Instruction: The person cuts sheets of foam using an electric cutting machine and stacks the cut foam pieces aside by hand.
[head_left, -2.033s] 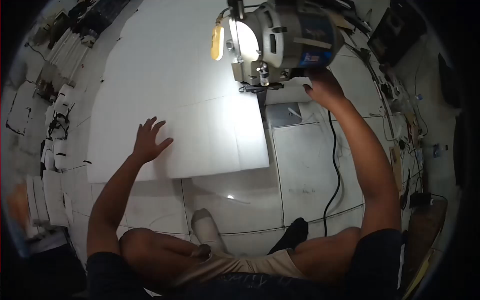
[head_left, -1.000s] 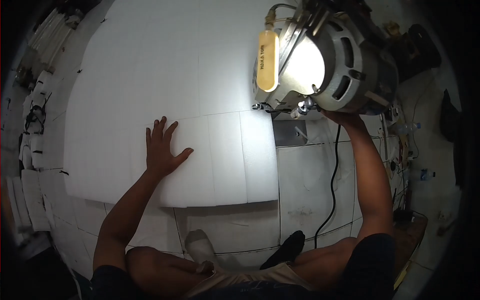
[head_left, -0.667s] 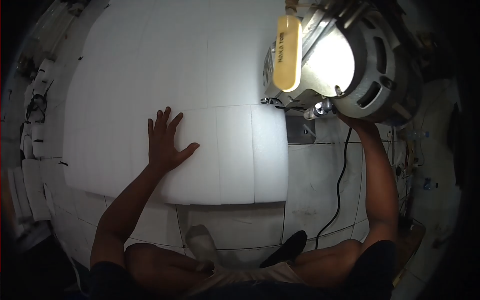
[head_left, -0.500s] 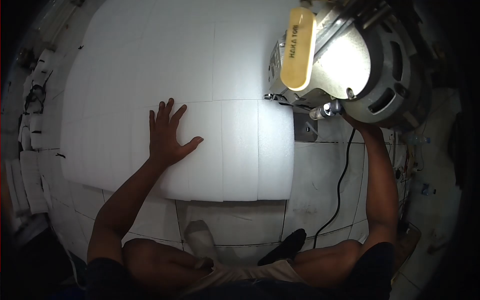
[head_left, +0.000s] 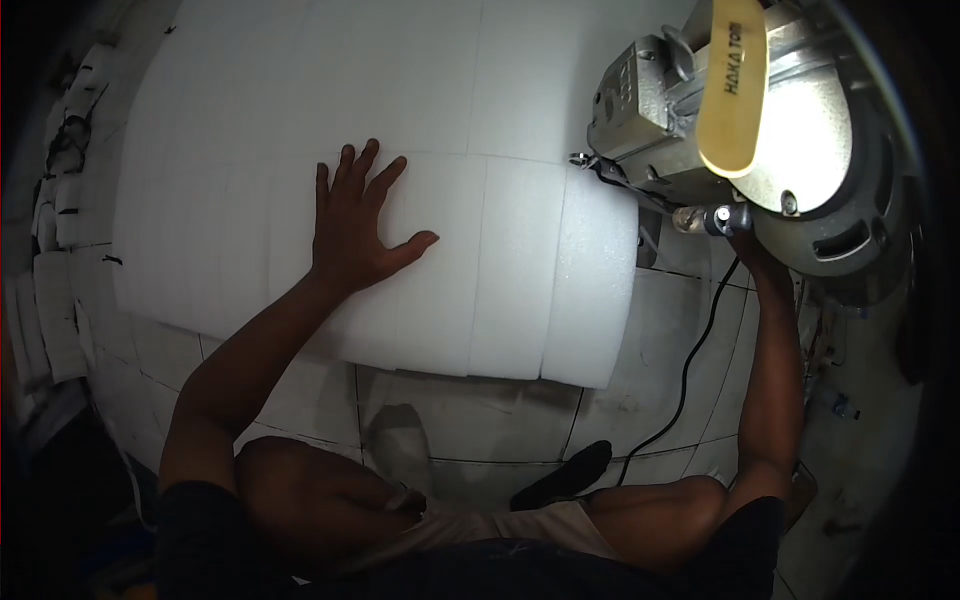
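Observation:
My left hand (head_left: 358,235) lies flat on the white foam sheets (head_left: 420,320), fingers spread and thumb pointing right. Seams divide the foam's top into panels, and layered strips show at its near right end. At the upper right stands a grey metal electric cutting machine (head_left: 800,140) with a yellow piece (head_left: 735,95) marked HAKA TORI. Its front is at the foam's right edge; any blade is hidden from this angle. My right hand (head_left: 752,248) reaches in under the round motor housing, gripping the machine, with its fingers mostly hidden. A small clear-ended fitting (head_left: 712,219) sits just above that hand.
A black cable (head_left: 690,360) runs from the machine across the tiled floor (head_left: 660,340) toward my right leg. White foam pieces (head_left: 60,320) line the far left. A small plastic bottle (head_left: 843,405) lies at the right. My feet (head_left: 565,475) are below the foam's near edge.
The foam and my left hand on it have shifted right and away from me. The machine and my right hand appear farther right too; the view has also moved slightly.

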